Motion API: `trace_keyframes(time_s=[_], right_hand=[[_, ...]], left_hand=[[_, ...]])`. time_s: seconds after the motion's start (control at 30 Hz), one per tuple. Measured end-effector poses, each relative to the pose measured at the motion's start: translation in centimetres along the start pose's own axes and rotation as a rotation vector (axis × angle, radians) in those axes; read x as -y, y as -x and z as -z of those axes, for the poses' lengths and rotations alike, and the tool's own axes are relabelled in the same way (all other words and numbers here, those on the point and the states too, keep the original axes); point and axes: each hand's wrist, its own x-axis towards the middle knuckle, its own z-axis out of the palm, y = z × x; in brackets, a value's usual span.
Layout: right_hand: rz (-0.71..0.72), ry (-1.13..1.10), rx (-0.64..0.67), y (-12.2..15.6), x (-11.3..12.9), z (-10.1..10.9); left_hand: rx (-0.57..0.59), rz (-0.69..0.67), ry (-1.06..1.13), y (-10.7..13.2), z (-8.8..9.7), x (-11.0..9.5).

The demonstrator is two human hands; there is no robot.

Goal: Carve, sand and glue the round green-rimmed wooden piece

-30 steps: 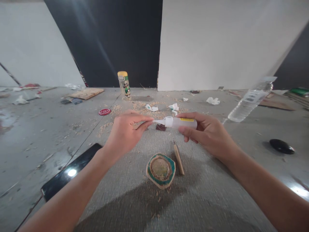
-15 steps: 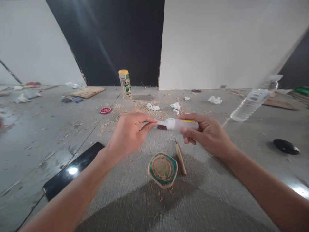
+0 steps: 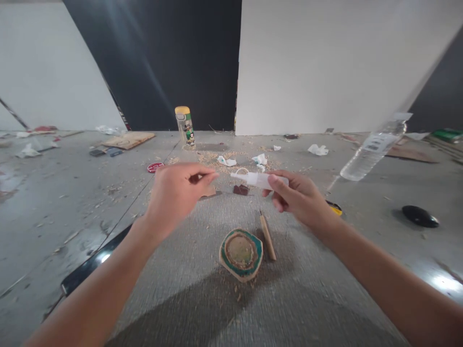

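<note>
My right hand (image 3: pixel 294 193) is closed around a small white squeeze bottle (image 3: pixel 258 179), held level with its narrow nozzle pointing left. A thin pale loop (image 3: pixel 241 170) arches over the nozzle. Just left of the tip and apart from it, my left hand (image 3: pixel 181 190) has its thumb and fingertips pinched together; what they hold, if anything, is too small to make out. Below lies a rounded wooden piece (image 3: pixel 240 253) with a teal ring and a hollowed, pale middle. Beside it rests a wooden-handled pointed tool (image 3: pixel 267 236). A small dark red-brown piece (image 3: pixel 240 190) lies under the bottle.
A yellow-capped bottle (image 3: pixel 185 126) stands at the back among wood shavings and crumpled tissues (image 3: pixel 226 161). To the right are a clear water bottle (image 3: pixel 374 149), a yellow-and-black tool (image 3: pixel 334 207) and a black mouse (image 3: pixel 420 216). A dark, shiny flat device (image 3: pixel 90 267) lies left.
My left hand has moved left, off the bottle's tip, leaving a gap. The thin loop now shows above the bared nozzle. My right hand still holds the bottle, and the view has shifted slightly.
</note>
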Motion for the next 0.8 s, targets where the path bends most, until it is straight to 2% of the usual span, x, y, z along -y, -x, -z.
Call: trace_keyframes(time_s=[0.13, 0.17, 0.23, 0.33, 0.37, 0.4, 0.47, 0.53, 0.6, 0.67, 0.73, 0.8], right_hand=[[-0.102, -0.189, -0.035, -0.1, 0.8, -0.2], [-0.101, -0.223, -0.032, -0.1, 1.2, -0.4], [-0.049, -0.195, -0.052, 0.0, 2.0, -1.1], [0.092, 0.072, -0.181, 0.3, 2.9, -3.2], [0.139, 0.174, -0.208, 0.6, 3.0, -3.9], [0.18, 0.266, -0.199, 0.8, 3.0, -4.7], [0.257, 0.429, -0.124, 1.4, 2.8, -5.8], [0.302, 0.553, -0.054, 1.9, 2.4, -6.0], [0.292, 0.609, -0.037, 2.2, 1.9, -5.0], [0.234, 0.599, -0.056, 2.2, 1.2, -2.9], [0.15, 0.549, -0.091, 2.0, 0.5, -0.4], [0.091, 0.503, -0.147, 1.7, -0.1, 2.2]], left_hand=[[-0.015, 0.181, 0.146, -0.4, 1.2, 0.3], [0.006, 0.216, 0.208, -0.5, 1.2, 0.2], [0.131, 0.282, 0.4, -0.3, 0.8, -0.5], [0.437, 0.38, 0.803, 0.4, -0.9, -2.4], [0.487, 0.427, 0.898, 0.8, -1.5, -3.0], [0.509, 0.477, 0.957, 1.1, -2.1, -3.5], [0.476, 0.549, 0.983, 1.5, -2.8, -3.9], [0.461, 0.526, 0.901, 1.7, -2.5, -3.3], [0.447, 0.438, 0.718, 1.6, -1.2, -1.6], [0.422, 0.371, 0.502, 1.5, 0.8, 0.6], [0.512, 0.376, 0.413, 1.5, 3.0, 2.6], [0.543, 0.397, 0.403, 1.6, 4.7, 4.0]])
